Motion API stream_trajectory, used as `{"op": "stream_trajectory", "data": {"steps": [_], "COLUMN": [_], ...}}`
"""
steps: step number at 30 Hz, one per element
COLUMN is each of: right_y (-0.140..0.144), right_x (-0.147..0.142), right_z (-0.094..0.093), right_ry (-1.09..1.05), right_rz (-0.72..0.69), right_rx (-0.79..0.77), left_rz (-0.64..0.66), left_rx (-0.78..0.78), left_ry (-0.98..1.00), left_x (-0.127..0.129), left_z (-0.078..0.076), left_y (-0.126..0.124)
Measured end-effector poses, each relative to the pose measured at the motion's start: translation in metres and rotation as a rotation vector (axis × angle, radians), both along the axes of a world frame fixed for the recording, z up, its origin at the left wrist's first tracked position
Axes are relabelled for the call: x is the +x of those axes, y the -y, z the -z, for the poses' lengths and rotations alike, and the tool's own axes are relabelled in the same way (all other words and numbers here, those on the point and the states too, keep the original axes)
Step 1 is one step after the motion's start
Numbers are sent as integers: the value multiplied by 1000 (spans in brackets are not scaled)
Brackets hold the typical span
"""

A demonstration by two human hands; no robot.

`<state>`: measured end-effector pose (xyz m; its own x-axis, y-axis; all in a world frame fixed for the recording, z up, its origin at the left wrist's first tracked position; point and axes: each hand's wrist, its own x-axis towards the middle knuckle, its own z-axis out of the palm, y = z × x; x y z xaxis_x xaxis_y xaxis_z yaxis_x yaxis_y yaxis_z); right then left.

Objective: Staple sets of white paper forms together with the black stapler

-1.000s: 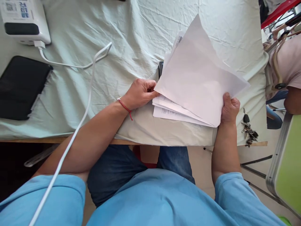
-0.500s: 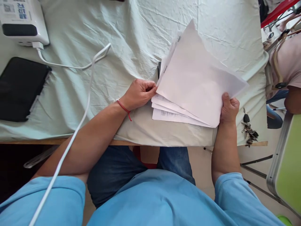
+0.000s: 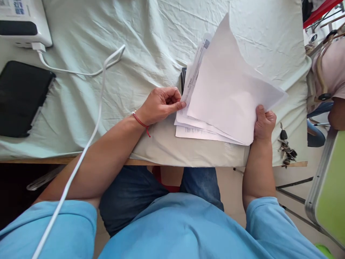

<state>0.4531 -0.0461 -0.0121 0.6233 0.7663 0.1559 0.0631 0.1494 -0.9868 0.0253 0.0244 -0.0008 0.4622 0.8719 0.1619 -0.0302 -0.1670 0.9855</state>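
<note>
Several white paper sheets [image 3: 221,90] lie fanned at an angle over the front right of the cloth, the top one blank and bent upward along its right side. My right hand [image 3: 265,122] is closed on their right edge, thumb on top. At the left corner, my left hand [image 3: 163,104] pinches a printed sheet [image 3: 188,91] marked "Original" between thumb and curled fingers. More printed pages show beneath at the lower left. Behind the sheets' left edge a dark object [image 3: 183,77] peeks out, mostly covered.
On the left are a white device [image 3: 25,21] with a white cable [image 3: 100,108] plugged in, and a black flat case [image 3: 23,99]. Keys [image 3: 287,147] lie at the table's front right edge. A green table [image 3: 331,190] and a seated person [image 3: 330,72] are at the right.
The top blank sheet has shifted right and up, away from my left hand, baring more of the printed sheet under it. My right hand keeps its grip.
</note>
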Motion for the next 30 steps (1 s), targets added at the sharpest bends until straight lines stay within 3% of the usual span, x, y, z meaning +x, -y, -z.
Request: {"op": "stream_trajectory", "data": {"steps": [9,14,30], "right_y": [-2,-2,-2], "right_x": [1,4,2], "right_z": [1,3,2], "right_ry": [-6,-3,-2], "right_rz": [24,4,-4], "right_rx": [-16,6,1], "left_rz": [38,34,-5], "left_rx": [2,38,-24], "left_ry": [-101,-127,6], "left_x": [-5,-8,-7], "left_z": [-10,-8,-4], "left_y": [3,0,0]}}
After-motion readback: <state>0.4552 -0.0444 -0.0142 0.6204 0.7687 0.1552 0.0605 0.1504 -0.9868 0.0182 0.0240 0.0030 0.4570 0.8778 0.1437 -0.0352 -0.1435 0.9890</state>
